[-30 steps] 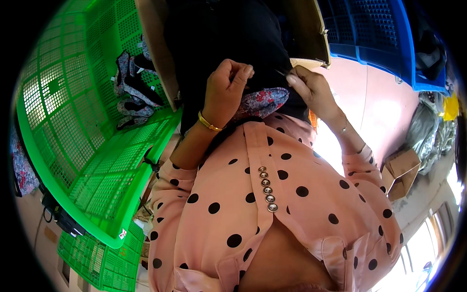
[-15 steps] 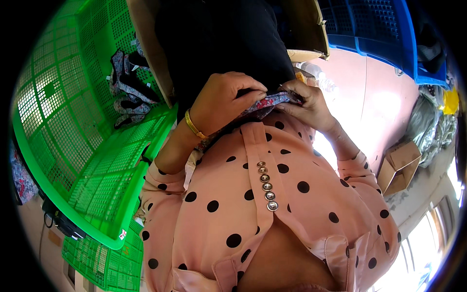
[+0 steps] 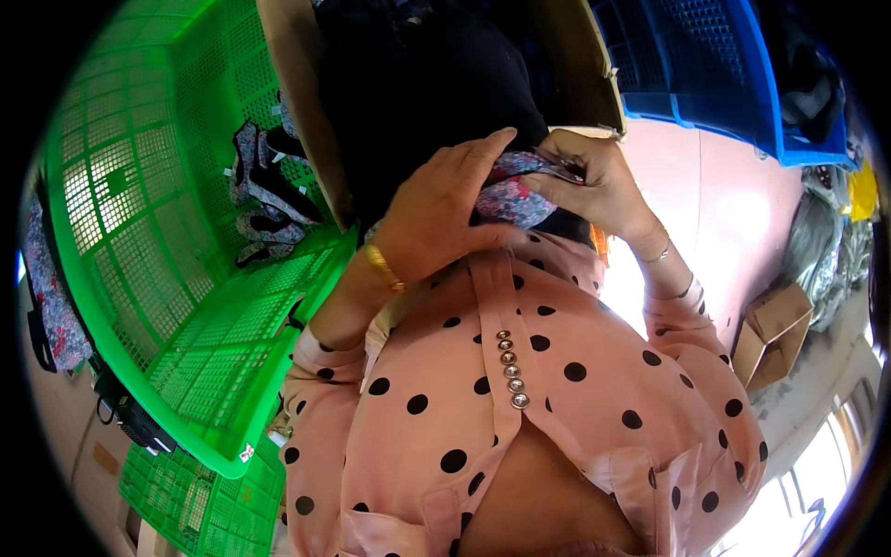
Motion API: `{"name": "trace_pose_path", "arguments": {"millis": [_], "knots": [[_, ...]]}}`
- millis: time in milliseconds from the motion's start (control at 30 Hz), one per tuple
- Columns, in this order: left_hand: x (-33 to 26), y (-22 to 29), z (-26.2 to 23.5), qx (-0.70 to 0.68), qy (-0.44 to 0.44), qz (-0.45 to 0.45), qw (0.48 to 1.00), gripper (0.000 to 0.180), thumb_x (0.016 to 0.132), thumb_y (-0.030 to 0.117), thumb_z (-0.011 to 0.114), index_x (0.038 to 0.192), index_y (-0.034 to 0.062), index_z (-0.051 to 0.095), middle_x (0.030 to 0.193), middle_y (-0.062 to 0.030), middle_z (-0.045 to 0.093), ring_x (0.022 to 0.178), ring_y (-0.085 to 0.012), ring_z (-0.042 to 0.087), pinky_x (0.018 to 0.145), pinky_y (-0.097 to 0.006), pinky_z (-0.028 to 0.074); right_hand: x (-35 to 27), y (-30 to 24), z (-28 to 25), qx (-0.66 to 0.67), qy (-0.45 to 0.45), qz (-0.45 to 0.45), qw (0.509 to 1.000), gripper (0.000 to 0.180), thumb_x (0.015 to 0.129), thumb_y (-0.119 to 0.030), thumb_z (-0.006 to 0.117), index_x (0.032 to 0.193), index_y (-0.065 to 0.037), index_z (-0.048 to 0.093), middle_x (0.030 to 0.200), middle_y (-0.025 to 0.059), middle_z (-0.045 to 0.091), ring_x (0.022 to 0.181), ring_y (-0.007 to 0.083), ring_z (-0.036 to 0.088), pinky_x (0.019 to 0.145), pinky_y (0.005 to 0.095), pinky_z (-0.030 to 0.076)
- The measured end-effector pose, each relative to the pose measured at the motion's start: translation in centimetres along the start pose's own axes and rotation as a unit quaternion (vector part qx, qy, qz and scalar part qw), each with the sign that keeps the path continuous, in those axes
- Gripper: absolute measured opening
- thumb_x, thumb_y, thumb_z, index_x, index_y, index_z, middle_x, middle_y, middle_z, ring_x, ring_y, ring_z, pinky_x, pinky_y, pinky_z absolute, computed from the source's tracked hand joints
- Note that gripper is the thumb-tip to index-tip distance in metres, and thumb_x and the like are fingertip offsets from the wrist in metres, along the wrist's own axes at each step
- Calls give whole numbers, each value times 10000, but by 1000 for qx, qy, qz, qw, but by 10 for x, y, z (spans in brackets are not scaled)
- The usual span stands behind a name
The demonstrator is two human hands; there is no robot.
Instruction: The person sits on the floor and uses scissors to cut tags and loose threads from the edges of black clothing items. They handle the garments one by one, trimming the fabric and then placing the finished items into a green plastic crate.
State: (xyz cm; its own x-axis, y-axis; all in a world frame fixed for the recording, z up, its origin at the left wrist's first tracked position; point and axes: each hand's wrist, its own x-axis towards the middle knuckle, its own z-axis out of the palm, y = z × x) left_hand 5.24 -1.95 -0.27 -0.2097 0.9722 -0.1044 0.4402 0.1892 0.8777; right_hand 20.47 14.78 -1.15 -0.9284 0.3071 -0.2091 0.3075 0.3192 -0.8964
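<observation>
A floral fabric piece (image 3: 516, 203) in blue, red and pink, with black parts, lies folded across my lap. My right hand (image 3: 603, 186) pinches its far right edge between thumb and fingers. On the left side of the cloth, my left hand (image 3: 444, 212) has its fingers stretched out and its thumb apart, resting against the fabric. Part of the cloth is hidden behind the left hand. Under it are my dark trousers (image 3: 427, 93).
A green plastic basket (image 3: 200, 316) at the left holds several similar floral pieces (image 3: 269, 190). Cardboard (image 3: 594, 65) rises around my legs. A blue crate (image 3: 696, 84) stands at the far right, with an open small carton (image 3: 772, 336) and plastic bags (image 3: 817, 246) nearby.
My left hand has opened from a pinch and its fingers now extend. More of the floral fabric shows between the hands. The right hand keeps its pinch.
</observation>
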Motion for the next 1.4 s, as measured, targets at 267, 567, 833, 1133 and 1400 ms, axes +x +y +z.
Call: {"name": "trace_pose_path", "arguments": {"millis": [267,567,833,1133,1400], "knots": [[7,-31,-34,-463,141,-60,873,351,928,125,626,1243,12,520,1100,-32,624,1004,-113,594,884,-288,485,26,-26,-12,181,87,29,979,312,950,-268,623,1083,12,590,754,-18,531,618,38,450,564,189,390],[6,-24,-28,-527,229,-55,816,297,941,100,581,1225,42,519,1089,-17,601,985,-86,563,882,-250,443,54,-46,24,-13,106,-211,972,333,723,7,738,1015,-20,580,791,137,623,688,266,650,614,313,510],[-26,-45,-37,-646,386,-88,653,302,917,196,553,1202,98,566,1108,-54,619,1043,-198,592,866,-383,505,52,-32,0,281,190,-2,941,207,1021,-214,462,914,-43,512,618,-40,367,514,42,344,458,219,278],[-106,-71,18,-113,432,-181,876,339,765,75,692,1092,47,604,1037,-92,626,952,-256,604,844,-369,503,6,12,-22,268,112,76,954,410,1024,-408,428,898,-33,535,577,-35,400,480,45,334,446,216,260],[-7,-10,1,256,168,48,951,575,731,145,728,1263,45,533,1084,-150,616,988,-321,595,852,-403,492,-15,34,7,287,124,99,945,375,1006,-399,481,1023,-26,524,621,-44,414,530,44,378,485,196,302]]}}
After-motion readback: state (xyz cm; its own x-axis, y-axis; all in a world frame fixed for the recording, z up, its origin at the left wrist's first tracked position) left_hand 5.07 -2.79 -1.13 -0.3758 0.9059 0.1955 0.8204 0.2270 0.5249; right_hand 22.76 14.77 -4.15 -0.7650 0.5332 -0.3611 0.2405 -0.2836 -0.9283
